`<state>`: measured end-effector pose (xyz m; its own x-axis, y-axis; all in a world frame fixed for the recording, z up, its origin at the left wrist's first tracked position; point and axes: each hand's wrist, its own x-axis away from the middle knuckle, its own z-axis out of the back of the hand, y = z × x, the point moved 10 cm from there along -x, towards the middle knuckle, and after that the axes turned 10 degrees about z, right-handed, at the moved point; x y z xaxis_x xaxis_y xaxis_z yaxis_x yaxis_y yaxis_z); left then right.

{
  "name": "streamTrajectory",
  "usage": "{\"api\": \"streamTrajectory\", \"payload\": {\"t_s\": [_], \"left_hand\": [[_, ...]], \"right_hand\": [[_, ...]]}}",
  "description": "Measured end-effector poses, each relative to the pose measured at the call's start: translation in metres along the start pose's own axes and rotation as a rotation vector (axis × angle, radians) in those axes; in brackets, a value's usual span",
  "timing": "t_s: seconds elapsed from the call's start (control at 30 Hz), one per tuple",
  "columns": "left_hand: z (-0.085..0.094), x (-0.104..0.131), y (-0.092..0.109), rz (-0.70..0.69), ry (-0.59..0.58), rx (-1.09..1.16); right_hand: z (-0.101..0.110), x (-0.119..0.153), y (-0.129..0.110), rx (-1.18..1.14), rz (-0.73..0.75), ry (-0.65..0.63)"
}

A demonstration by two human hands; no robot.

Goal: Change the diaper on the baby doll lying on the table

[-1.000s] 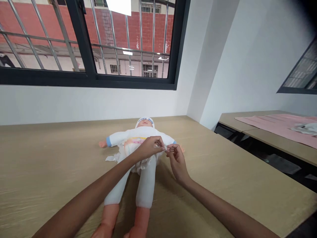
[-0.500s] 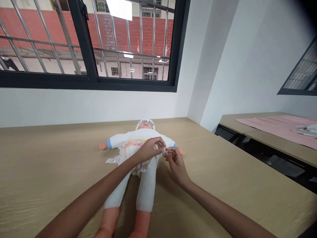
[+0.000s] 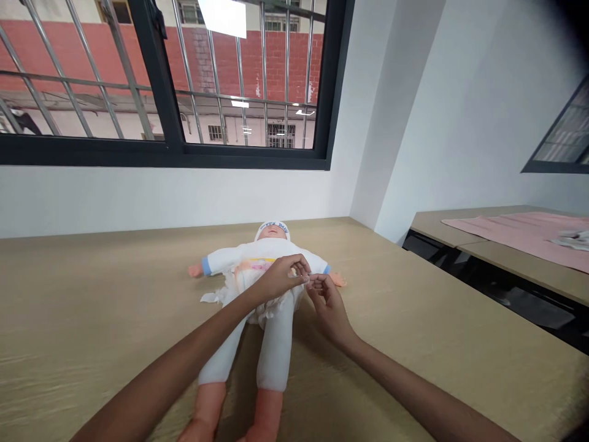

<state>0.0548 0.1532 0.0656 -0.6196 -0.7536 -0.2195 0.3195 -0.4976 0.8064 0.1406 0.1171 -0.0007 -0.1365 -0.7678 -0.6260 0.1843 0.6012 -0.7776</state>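
Observation:
A baby doll in white clothes with blue cuffs point(image 3: 275, 350) lies on its back, its head toward the wall and its feet toward me. Around its waist is a ruffled white diaper point(image 3: 230, 283) with a coloured print at the front. My left hand point(image 3: 285, 276) is over the right side of the waist, its fingertips pinching a small white edge of the diaper. Close against it, my right hand point(image 3: 327, 301) has thumb and fingers pressed together on the same edge. The pinched part is mostly hidden by my fingertips.
The doll lies on a wooden table point(image 3: 115, 319) beneath a barred window. At the right, a second table point(image 3: 435, 222) bears a pink cloth point(image 3: 501, 236) with a white fabric item point(image 3: 573, 238) on it. White walls meet behind the doll.
The view has shifted slightly, moving the doll a little to the right in the picture. My two hands keep their pinch, with the fingertips now slightly closer together.

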Motion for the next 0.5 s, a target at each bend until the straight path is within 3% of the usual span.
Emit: {"api": "streamTrajectory", "payload": {"t_s": [0.23, 0.5], "left_hand": [[-0.0012, 0.0002, -0.002, -0.018, -0.01, -0.041], [0.0015, -0.0012, -0.0021, -0.009, 0.027, -0.032]], "right_hand": [[0.0007, 0.0032, 0.0103, 0.037, -0.022, 0.007], [-0.0007, -0.0001, 0.0084, -0.09, -0.026, 0.016]]}}
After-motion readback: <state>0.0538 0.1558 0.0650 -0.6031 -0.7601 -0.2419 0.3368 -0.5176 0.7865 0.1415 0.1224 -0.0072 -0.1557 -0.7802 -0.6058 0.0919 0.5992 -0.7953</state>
